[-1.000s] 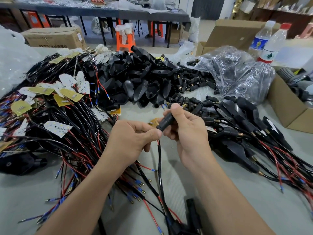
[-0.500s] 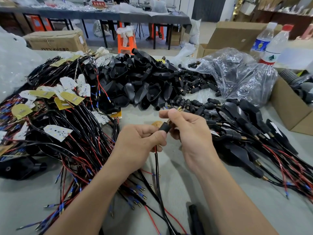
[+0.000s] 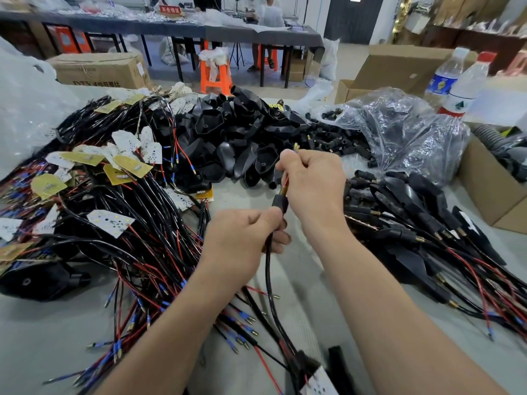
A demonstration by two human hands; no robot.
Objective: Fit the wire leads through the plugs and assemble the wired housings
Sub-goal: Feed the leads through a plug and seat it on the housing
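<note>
While the left hand (image 3: 245, 238) grips the black cable (image 3: 268, 269) at the base of the plug (image 3: 279, 203), held above the table, and the right hand (image 3: 313, 183) pinches the wire leads (image 3: 286, 181) emerging from its top, an off-axis pull could bend a terminal or drag the plug from the grip. Small black connectors lie at the mouth of the clear bag (image 3: 399, 132). The cardboard box (image 3: 484, 189) at right holds grey hose and dark parts.
</note>
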